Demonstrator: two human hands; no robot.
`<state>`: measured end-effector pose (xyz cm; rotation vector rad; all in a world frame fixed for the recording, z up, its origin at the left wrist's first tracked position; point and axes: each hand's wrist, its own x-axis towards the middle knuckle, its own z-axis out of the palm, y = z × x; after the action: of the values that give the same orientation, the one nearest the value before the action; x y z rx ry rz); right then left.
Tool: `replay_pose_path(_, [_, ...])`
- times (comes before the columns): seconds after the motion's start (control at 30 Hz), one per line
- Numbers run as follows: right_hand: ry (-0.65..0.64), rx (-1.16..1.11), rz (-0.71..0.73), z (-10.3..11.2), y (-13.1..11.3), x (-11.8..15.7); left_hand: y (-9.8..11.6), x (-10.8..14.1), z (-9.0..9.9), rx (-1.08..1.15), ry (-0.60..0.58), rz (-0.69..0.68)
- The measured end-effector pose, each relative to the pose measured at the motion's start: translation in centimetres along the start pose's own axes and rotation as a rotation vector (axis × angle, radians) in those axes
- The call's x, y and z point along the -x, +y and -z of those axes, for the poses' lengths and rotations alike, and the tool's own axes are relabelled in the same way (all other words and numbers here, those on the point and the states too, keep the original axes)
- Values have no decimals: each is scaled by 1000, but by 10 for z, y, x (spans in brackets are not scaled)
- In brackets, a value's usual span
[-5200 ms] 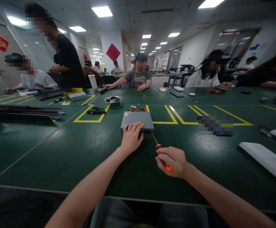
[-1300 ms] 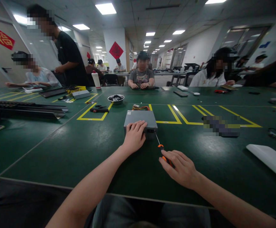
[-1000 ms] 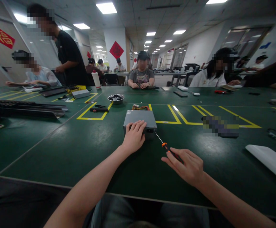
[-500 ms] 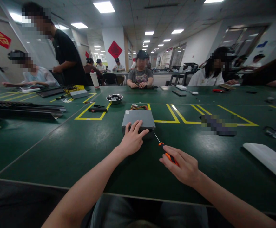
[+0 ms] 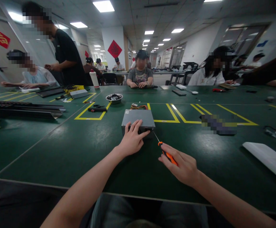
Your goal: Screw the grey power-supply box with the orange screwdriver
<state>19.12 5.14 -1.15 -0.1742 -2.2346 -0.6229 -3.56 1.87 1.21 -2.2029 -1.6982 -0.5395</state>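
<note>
A grey metal computer power supply (image 5: 139,116) sits on the green table in front of me, a bundle of coloured wires (image 5: 140,107) behind it. My left hand (image 5: 132,138) lies against its near side, fingers spread over the top edge and thumb stretched toward the front right corner. In my right hand (image 5: 179,163) is a screwdriver (image 5: 168,157) with an orange and black handle, the fingers wrapped round it. Its thin shaft slants up to the left, and the tip is at the power supply's front right corner. Whether the tip sits in a screw is too small to tell.
A metal bowl of small parts (image 5: 114,98) and a dark tool (image 5: 97,109) stand beyond, to the left. Long dark metal panels (image 5: 33,109) lie at far left. To the right are a blurred dark object (image 5: 217,125) and a white panel (image 5: 266,160). People sit opposite.
The screwdriver handle has turned slightly in my right hand, showing more orange, and the hand has shifted a touch left. My left hand and the power supply stay almost in place.
</note>
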Motion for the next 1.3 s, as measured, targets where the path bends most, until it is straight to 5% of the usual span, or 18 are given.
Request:
replay_pose_path(0.27, [-48, -42, -34, -2, -9, -1, 0, 0, -1, 56, -15, 24])
replay_pose_path(0.6, [36, -40, -62, 3, -2, -3, 0, 0, -1, 43, -27, 35])
replay_pose_path(0.87, [-76, 37, -37, 2, -7, -1, 0, 0, 0, 59, -35, 30])
replay_pose_path(1.3, [-18, -63, -47, 0, -7, -3, 1, -1, 0, 52, -37, 41])
